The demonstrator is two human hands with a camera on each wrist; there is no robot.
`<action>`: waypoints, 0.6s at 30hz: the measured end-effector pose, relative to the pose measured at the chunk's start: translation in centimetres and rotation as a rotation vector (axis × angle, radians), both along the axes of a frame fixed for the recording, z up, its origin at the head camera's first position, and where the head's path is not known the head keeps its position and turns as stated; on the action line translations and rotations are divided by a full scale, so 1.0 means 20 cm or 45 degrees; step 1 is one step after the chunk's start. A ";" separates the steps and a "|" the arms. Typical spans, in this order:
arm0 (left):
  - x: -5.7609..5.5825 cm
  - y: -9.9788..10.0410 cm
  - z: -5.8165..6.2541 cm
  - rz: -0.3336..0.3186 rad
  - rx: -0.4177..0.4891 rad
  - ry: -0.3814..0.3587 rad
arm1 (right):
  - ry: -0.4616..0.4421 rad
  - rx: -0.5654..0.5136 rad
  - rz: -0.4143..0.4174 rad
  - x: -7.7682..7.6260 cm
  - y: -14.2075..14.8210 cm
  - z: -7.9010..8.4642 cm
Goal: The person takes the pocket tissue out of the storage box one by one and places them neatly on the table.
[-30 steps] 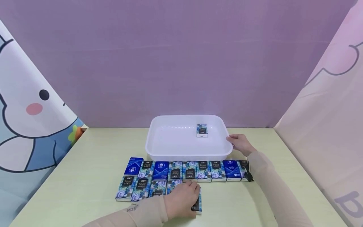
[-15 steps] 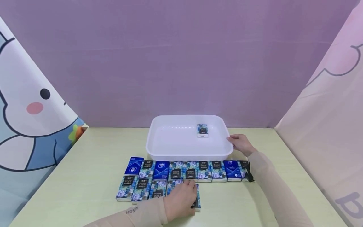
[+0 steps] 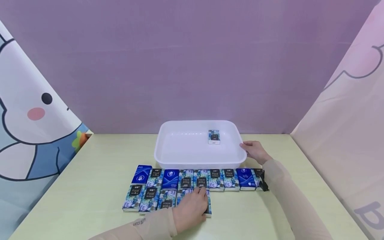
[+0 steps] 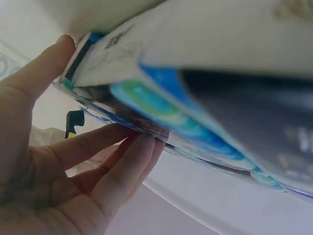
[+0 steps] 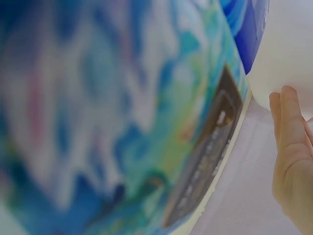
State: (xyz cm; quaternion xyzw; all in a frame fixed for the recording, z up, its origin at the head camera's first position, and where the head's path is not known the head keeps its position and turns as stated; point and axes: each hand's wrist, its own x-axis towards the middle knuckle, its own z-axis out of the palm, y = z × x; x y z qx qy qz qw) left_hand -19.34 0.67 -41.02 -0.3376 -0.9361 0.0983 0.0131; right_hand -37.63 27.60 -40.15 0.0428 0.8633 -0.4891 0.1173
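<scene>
My left hand holds a floral tissue pack at the right end of the nearer row, covering most of it. In the left wrist view the thumb is at one end of the pack and the fingertips are at the other. My right hand grips the right rim of a white plastic tray. Its fingers lie along the tray's outer wall in the right wrist view. One floral tissue pack lies inside the tray, right of the middle.
A farther row of blue and floral tissue packs lies along the tray's front side. Several floral packs form the nearer row. A purple cloth backdrop stands behind the table, with printed cloths at both sides.
My left hand has slid the tissue pack away from me, toward the farther row and level with its neighbours. The right hand stays at the tray's rim.
</scene>
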 end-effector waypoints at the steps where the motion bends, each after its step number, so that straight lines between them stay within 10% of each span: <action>1: 0.00 0.00 0.00 0.001 0.008 0.012 | 0.001 0.001 0.000 0.00 0.00 0.00; 18: 0.00 0.01 0.00 0.030 0.018 0.070 | 0.011 -0.024 0.014 0.01 0.00 0.00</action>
